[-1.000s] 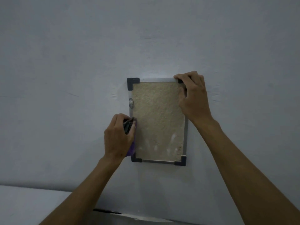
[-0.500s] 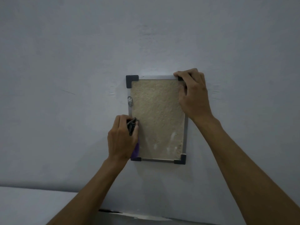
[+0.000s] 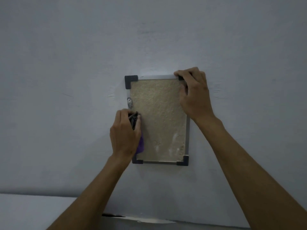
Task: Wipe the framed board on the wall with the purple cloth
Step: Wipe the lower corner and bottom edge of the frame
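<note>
The framed board (image 3: 157,120) hung upright on the pale wall (image 3: 66,80), a tan, rough-textured panel inside a thin silver frame with dark plastic corner caps. The left hand (image 3: 124,135) was at the board's left edge, below a small metal hanger clip (image 3: 129,103) fixed to the frame. Its fingers were curled and pressed together around the bunched purple cloth (image 3: 140,144), which was held against the frame's left side; a dark fold of the cloth showed above the thumb and a purple end hung out beneath the palm, just above the lower left corner cap. The right hand (image 3: 194,95) gripped the board's upper right corner, fingers bent over the top edge and hiding that corner cap, thumb lying on the panel just inside the frame. Pale smears (image 3: 172,143) marked the lower panel, between the two hands' reach.
</note>
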Available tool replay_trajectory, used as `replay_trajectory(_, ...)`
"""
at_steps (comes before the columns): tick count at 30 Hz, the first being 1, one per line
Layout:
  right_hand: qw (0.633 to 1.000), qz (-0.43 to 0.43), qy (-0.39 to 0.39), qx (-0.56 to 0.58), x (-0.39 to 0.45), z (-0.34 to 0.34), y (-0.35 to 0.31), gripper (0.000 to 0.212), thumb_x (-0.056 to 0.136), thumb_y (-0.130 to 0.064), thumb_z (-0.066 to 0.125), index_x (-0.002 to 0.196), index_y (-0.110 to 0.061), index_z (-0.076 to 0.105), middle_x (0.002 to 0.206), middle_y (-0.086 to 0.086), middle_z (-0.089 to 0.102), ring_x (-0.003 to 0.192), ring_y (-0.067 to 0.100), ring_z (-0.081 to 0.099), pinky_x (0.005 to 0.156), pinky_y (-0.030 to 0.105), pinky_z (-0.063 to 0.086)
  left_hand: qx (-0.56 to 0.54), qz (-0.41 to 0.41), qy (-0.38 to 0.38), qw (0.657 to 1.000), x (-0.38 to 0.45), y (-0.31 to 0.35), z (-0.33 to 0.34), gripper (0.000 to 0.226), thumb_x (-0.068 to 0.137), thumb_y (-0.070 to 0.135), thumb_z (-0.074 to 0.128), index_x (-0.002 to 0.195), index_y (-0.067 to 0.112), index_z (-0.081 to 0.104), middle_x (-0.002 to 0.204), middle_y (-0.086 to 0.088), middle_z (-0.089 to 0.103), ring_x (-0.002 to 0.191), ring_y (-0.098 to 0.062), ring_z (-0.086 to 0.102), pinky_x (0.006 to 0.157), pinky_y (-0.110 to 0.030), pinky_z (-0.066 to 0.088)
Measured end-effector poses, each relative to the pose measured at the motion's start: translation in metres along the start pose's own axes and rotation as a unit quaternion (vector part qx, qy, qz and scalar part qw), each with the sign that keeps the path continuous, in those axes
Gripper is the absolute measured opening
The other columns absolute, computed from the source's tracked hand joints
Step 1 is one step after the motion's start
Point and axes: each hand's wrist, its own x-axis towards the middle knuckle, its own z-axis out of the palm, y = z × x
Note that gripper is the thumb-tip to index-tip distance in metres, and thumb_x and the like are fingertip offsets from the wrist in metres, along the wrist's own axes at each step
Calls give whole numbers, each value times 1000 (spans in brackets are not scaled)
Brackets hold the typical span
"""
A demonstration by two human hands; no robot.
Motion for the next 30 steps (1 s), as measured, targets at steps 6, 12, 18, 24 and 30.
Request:
replay_trajectory(6, 1000, 4, 7, 2, 0, 2, 0, 34, 95, 2, 49, 125, -6, 64, 117, 8, 58, 114, 23, 48, 96, 17, 39, 33, 65, -65, 995, -41, -14, -5, 21, 92, 26, 70, 102, 9, 63, 96, -4, 63, 72, -17, 62, 59, -30, 55)
replay_trajectory(12, 1000, -2, 6, -1, 0, 1, 0, 34, 94, 3, 50, 124, -5, 64, 116, 9, 58, 113, 23, 48, 95, 17, 39, 4, 15, 5, 1000, -6, -4, 0, 23, 92, 26, 68, 105, 8, 60, 99, -5, 62, 78, -6, 52, 67, -15, 40)
replay_trajectory(18, 1000, 3, 14, -1, -1, 4, 1, 34, 95, 4, 49, 124, -6, 64, 116, 8, 58, 113, 23, 48, 95, 15, 38, 64, 125, -99, 985, -38, -9, -1, 15, 94, 27, 68, 98, 14, 62, 93, 1, 62, 69, -14, 60, 54, -26, 51)
replay_trajectory(24, 1000, -3, -4, 0, 0, -1, 1, 35, 95, 3, 49, 125, -6, 63, 117, 9, 57, 114, 23, 48, 95, 18, 41, 10, 50, 4, 999, 2, -1, 3, 20, 93, 25, 68, 105, 11, 60, 100, -4, 61, 77, -5, 52, 65, -14, 41)
replay_trajectory(30, 1000, -3, -4, 5, 0, -1, 2, 35, 95, 3, 49, 126, -5, 63, 118, 9, 57, 115, 24, 48, 97, 24, 43, 128, 267, -209, 932, -27, -25, -8, 26, 92, 30, 69, 113, 19, 58, 108, 3, 57, 86, -15, 62, 59, -32, 57)
